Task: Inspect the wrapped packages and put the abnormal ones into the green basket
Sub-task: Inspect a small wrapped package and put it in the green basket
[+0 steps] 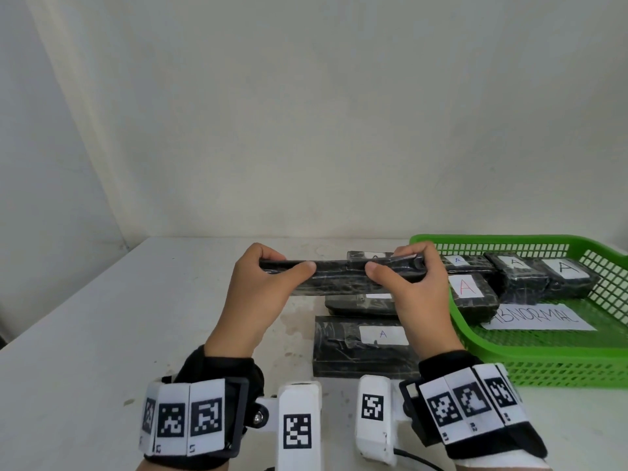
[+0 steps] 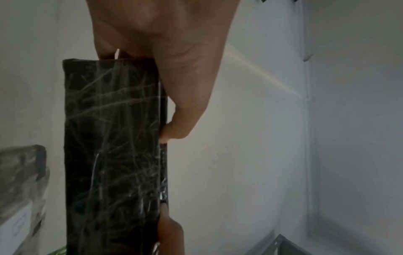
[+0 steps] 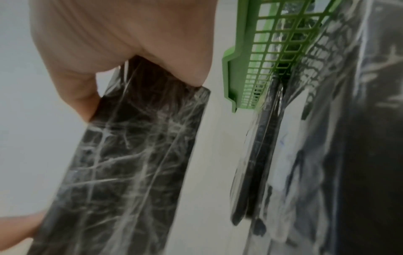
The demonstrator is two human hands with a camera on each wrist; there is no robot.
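Wrapped package [image 1: 339, 277] hung level above the table [image 1: 102, 334], each end clasped in the grip of left hand [image 1: 261, 294] and right hand [image 1: 411, 287].

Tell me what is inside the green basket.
The green basket holds four black wrapped packages with white labels marked A, plus a paper sheet reading ABNORMAL on its floor. The right hand hides the basket's near-left corner.

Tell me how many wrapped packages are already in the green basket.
4 that I can see in the green basket: one nearest the front left with a red A, one behind it, and two along the back. Others could be hidden behind them.
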